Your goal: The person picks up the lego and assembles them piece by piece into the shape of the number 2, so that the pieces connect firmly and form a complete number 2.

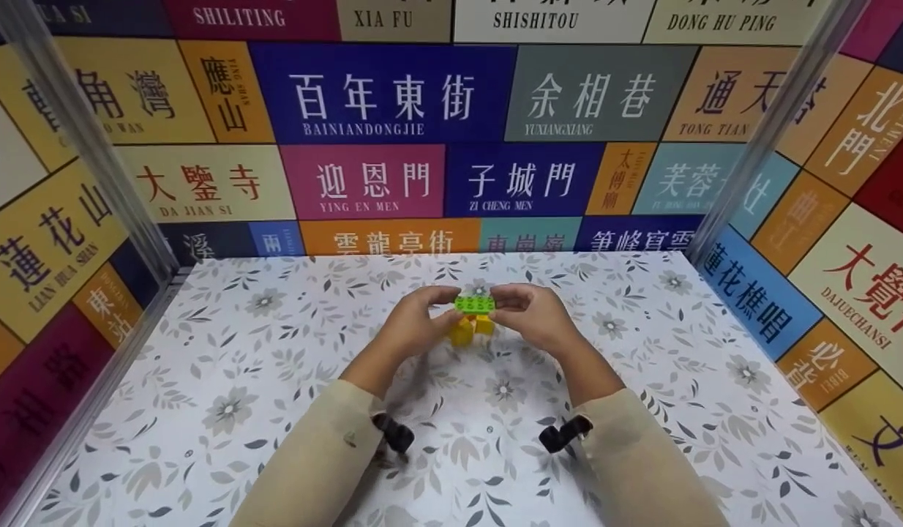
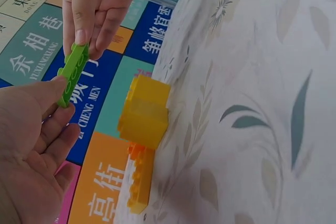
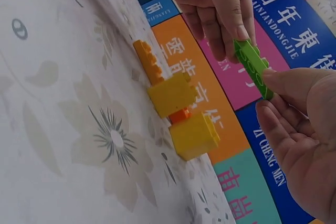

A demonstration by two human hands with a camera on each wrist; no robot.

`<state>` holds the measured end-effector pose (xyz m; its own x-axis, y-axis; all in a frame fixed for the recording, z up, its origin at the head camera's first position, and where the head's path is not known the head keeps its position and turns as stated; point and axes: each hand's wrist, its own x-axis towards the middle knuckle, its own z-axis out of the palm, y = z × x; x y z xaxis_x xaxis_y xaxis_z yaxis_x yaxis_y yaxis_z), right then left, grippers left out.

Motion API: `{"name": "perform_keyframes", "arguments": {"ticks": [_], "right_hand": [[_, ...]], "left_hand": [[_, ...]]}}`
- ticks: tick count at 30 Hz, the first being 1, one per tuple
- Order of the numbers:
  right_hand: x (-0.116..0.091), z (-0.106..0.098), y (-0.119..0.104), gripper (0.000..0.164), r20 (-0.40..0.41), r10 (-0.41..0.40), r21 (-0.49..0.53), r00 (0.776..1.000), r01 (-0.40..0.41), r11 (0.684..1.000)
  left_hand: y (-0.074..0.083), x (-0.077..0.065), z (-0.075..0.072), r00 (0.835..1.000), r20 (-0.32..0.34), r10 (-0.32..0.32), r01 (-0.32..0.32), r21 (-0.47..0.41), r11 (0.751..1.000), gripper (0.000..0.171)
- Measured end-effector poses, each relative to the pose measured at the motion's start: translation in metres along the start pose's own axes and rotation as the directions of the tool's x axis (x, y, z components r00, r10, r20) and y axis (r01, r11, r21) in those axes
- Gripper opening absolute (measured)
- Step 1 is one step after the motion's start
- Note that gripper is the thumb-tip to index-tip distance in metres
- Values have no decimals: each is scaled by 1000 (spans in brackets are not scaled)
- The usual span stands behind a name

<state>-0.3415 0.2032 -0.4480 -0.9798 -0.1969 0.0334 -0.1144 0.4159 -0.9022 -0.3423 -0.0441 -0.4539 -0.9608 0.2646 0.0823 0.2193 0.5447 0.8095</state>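
Observation:
A flat green building brick with studs on top is held level above the table, one end in each hand. My left hand pinches its left end between thumb and fingers. At the opposite end, my right hand grips it the same way. Its hollow underside shows in both wrist views. Below it, apart from both hands, two yellow blocks stand on the table. Between them an orange brick peeks out, mostly hidden. A low yellow-orange brick lies beside them; whether these pieces are joined I cannot tell.
The table has a white cloth with grey flowers and leaves. Panels with coloured place-name signs rise behind and at both sides, with metal posts at the corners. Black straps sit on both sleeves.

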Motion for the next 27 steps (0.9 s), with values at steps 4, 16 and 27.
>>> {"name": "perform_keyframes", "arguments": {"ticks": [4,16,27], "right_hand": [[-3,4,-5,45,18,-5,20,1000,4,1000],[-12,21,-15,45,40,-45,47,998,43,998],[-17,37,-10,44,103,-75,74,992,68,995]], "left_hand": [[-1,-9,-7,1000,-2,14,-14,14,1000,46],[-10,-27,-20,998,-15,62,-62,-13,998,42],[-23,-38,-27,1000,20,-17,18,-67,998,34]]}}
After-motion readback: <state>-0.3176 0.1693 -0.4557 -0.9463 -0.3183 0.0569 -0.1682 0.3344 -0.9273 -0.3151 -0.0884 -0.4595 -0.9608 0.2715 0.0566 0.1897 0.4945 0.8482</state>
